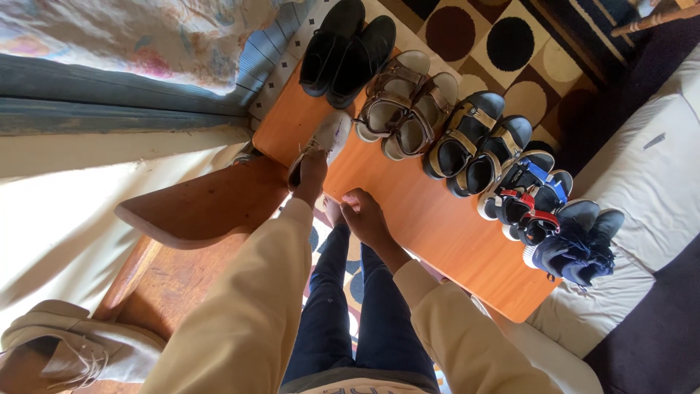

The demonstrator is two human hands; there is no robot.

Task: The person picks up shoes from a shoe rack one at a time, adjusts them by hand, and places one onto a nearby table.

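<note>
Fingers of left hand [312, 172] clamped on a white shoe [323, 142], held over the near-left corner of the orange board [408, 211]. Right hand [364, 217] curled loosely, holding nothing, resting at the board's near edge. Bare strip of board open beside it. Along the far edge, paired sandals [405, 104] and black shoes [347, 48] side by side.

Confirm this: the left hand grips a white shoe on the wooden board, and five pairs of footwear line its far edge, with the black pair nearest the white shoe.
Wrong count. The head view shows the left hand gripping the white shoe on the board, but six pairs line its far edge, not five. The black pair is indeed nearest.
</note>
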